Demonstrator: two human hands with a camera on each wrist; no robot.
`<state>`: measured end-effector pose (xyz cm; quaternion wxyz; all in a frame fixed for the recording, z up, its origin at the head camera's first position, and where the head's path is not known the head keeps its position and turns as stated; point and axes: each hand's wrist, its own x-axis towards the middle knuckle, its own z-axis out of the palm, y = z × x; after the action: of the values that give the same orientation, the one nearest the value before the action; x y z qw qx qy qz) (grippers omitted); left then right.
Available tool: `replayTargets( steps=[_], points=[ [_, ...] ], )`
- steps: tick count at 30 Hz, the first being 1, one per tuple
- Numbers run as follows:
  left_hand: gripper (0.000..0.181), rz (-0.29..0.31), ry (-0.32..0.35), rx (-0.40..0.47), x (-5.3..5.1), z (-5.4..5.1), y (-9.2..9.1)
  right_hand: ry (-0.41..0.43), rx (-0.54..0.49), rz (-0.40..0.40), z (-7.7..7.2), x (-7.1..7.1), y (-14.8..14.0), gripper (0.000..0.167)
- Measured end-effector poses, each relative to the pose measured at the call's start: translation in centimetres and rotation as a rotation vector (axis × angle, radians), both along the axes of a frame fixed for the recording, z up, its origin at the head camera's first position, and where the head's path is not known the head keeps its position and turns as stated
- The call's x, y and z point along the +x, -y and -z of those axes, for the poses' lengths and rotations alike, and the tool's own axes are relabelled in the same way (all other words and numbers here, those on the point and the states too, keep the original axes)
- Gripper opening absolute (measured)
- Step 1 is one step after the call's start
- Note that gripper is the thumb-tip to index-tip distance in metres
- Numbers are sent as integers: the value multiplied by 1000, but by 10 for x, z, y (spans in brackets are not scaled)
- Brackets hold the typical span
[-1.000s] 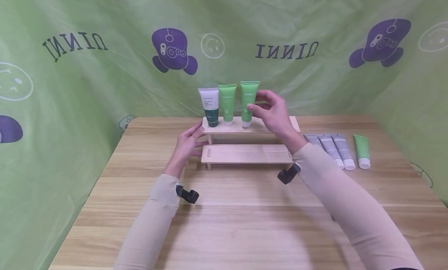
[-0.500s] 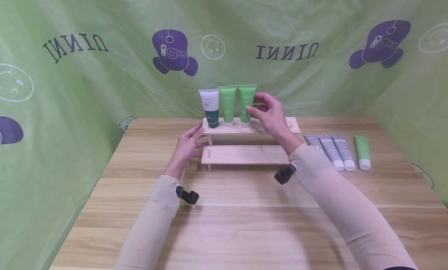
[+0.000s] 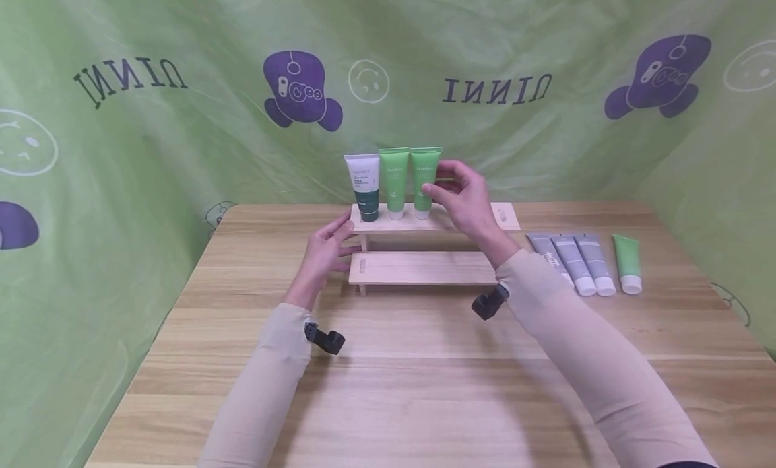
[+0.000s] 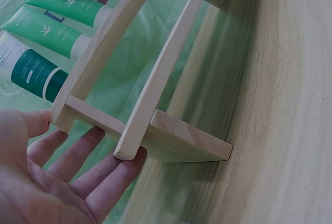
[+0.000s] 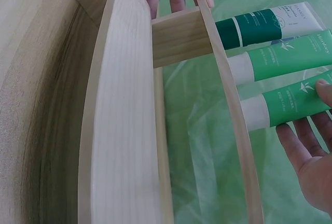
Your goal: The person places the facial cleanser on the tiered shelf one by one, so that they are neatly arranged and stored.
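Note:
My right hand pinches a green squeeze tube between thumb and fingers. That tube stands upright on its white cap, on the upper tier of a two-tier wooden display rack. Close on its left is a matching green tube, then a white and dark-green tube, both upright. My left hand holds the rack's left end, with the thumb at the upper board and the fingers against the side below it. In the right wrist view, the thumb and fingers lie on opposite sides of the held tube.
Several grey tubes with white caps lie on the wooden table right of the rack. Another green tube lies beyond them. A green printed cloth hangs behind the table and along its sides.
My right hand has moved the green tube left and slightly down, narrowing the gap to the other green tube. The left hand has stayed at the rack's end.

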<state>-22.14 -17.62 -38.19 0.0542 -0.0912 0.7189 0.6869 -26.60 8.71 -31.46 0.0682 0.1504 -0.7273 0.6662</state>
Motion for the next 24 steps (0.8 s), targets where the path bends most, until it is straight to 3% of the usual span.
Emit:
replayTargets(
  steps=[19,24],
  points=[
    [48,24,-16,27,-5,-1,-5,29,31,17,-3,2,-6,46],
    [48,9,-2,9,-1,0,1,76,38,-33,-3,6,-6,47]
  ],
)
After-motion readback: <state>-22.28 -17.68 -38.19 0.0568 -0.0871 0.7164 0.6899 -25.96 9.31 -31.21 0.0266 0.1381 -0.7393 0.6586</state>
